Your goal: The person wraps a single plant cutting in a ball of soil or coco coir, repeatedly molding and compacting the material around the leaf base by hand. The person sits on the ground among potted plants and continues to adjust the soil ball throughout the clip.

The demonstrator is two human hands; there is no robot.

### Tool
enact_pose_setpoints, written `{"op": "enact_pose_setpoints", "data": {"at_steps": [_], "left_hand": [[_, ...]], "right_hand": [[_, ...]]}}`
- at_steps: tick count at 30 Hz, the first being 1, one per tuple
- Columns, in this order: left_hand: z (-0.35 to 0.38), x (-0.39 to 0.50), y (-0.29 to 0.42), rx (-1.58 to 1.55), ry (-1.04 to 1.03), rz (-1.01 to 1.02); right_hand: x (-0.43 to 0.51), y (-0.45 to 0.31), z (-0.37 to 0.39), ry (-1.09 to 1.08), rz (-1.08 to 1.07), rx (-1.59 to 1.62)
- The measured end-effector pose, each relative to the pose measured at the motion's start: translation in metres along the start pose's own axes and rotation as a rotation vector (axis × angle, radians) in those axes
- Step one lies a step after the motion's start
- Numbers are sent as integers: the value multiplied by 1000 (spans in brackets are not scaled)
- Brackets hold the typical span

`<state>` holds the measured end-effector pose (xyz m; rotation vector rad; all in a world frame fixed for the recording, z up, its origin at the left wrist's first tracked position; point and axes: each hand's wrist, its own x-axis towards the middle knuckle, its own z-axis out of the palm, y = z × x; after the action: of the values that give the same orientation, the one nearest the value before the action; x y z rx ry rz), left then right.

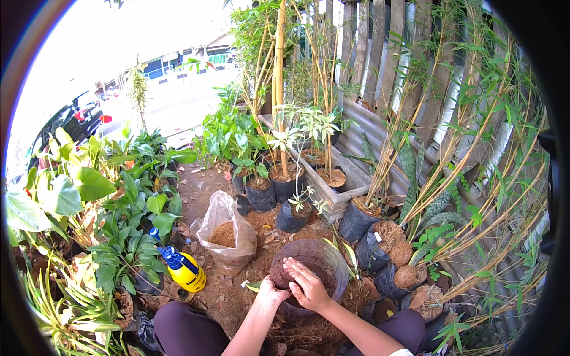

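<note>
A clump of dark brown, damp-looking potting material (279, 274) is cupped between both my hands over a translucent plastic tub (340, 262). Beneath and partly around it lies my left hand (271, 291), its palm turned up. My right hand (306, 285) rests against the clump's near right side with the fingers stretched out. More dark material lies inside the tub, partly hidden by my hands. To the left stands an upright clear plastic bag (231, 249) holding brown fibrous material. A yellow spray bottle (189, 273) with a blue top leans farther left.
Plants in black grow bags (260, 196) stand beyond the tub, beside a grey rectangular planter (327, 196). Two brown fibre balls (401, 253) rest on grow bags at the right, among arching bamboo stems (472, 173). Leafy plants (129, 240) crowd the left side. Loose fibre covers ground near my knees.
</note>
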<state>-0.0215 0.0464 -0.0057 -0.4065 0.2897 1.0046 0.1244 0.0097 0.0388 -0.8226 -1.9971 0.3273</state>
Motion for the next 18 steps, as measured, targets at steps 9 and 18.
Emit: {"op": "enact_pose_setpoints", "data": {"at_steps": [9, 18], "left_hand": [[10, -1, -6, 142, 154, 146], [14, -7, -9, 147, 133, 179]], "right_hand": [[-1, -5, 2, -5, -48, -24], [-4, -4, 2, -65, -55, -96]]}}
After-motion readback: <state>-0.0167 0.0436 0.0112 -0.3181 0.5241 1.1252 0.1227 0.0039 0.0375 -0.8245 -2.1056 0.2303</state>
